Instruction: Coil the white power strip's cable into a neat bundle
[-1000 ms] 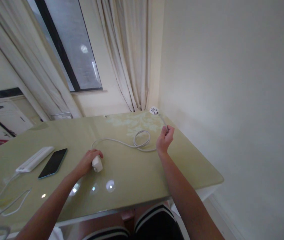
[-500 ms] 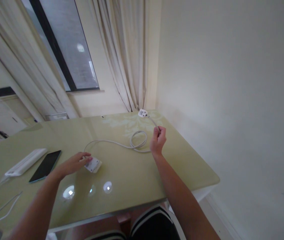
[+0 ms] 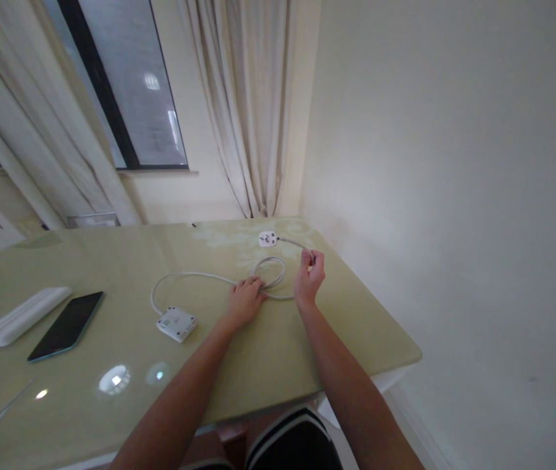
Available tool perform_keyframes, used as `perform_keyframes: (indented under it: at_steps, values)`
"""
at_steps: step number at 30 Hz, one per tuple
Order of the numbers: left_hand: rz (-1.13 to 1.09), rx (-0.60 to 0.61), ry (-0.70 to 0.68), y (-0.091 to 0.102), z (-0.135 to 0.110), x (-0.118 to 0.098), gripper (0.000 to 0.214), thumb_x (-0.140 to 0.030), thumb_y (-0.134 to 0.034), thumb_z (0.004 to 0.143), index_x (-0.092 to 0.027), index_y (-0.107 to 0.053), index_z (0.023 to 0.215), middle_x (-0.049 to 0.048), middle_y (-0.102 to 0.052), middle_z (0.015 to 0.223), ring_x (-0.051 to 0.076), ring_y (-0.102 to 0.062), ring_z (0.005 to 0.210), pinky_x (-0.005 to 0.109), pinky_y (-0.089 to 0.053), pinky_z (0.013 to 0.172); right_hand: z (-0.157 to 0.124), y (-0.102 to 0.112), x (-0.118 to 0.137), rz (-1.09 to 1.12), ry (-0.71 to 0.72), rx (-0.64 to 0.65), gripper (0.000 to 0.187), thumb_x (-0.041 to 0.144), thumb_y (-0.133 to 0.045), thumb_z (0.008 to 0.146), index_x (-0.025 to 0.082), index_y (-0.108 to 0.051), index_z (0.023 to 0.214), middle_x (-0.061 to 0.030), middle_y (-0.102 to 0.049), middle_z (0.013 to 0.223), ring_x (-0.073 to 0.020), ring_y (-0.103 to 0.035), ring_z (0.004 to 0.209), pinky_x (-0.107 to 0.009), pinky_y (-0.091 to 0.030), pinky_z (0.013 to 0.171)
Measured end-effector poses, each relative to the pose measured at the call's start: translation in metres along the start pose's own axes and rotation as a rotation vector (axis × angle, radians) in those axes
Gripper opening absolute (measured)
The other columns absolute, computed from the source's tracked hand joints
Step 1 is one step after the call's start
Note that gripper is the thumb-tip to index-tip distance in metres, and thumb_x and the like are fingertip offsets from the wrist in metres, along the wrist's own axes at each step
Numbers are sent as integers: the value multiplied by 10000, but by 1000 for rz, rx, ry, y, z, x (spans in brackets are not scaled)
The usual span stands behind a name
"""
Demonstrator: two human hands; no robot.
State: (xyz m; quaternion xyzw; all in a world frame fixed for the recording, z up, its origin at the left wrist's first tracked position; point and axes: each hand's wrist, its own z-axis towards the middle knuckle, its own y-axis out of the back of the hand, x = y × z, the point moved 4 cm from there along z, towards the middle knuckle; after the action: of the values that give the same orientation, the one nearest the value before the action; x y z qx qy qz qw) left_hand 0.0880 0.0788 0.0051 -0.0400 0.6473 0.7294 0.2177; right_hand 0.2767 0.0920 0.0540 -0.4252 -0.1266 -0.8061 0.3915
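Gripping the pale cord (image 3: 194,273) in a closed fist, the right hand (image 3: 309,277) is over the right part of the desk (image 3: 126,261). A short stretch of cord runs from this grip to the white plug (image 3: 267,239), near the far edge; whether the plug touches the surface is hard to tell. The left hand (image 3: 247,300) lies palm down at the cord's loop, its fingers over it — I cannot tell whether that grip pinches the cord or only presses on it. From there the cord curves left to a white box (image 3: 177,324) lying on the desk. Farther left, a dark-screened phone (image 3: 66,326) lies near a long white bar (image 3: 21,316). Behind the desk, cream curtains (image 3: 258,98) hang on either side of a window (image 3: 136,85).
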Motion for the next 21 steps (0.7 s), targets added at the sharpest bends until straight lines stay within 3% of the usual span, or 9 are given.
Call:
perform_keyframes:
  at_steps: [6, 9, 16, 21]
  values:
    - [-200, -82, -80, -2, -1, 20, 227, -299, -554, 1004, -243, -751, 1102, 90, -743, 1215, 271, -663, 1158, 416, -454, 1028, 16, 3, -21, 9, -78, -50, 443, 643, -426, 998, 216, -497, 905, 8, -549, 811, -159, -524, 789, -286, -421, 790]
    - [-333, -157, -55, 1, -2, 23, 196, -272, -547, 997, -209, -731, 1016, 102, -759, 1084, 260, -685, 1058, 393, -476, 978, 18, 3, -27, 28, -102, -40, 467, 669, -412, 988, 219, -488, 887, 18, -542, 771, -155, -526, 753, -284, -427, 771]
    - [-726, -573, 123, 19, -3, 33, 180, -315, -441, 1022, -195, -575, 1035, 95, -686, 955, 227, -642, 920, 360, -492, 878, 19, 4, -35, 64, -151, -29, 538, 739, -483, 923, 205, -506, 860, 44, -515, 719, -130, -501, 686, -267, -429, 697]
    - [-1007, -738, 245, 28, -4, 51, 340, -548, -451, 1001, -220, -532, 963, 13, -573, 794, 159, -578, 753, 282, -483, 764, 7, -11, -42, 286, -404, 68, 566, 784, -546, 860, 234, -424, 809, 97, -431, 604, -89, -406, 505, -210, -372, 490]
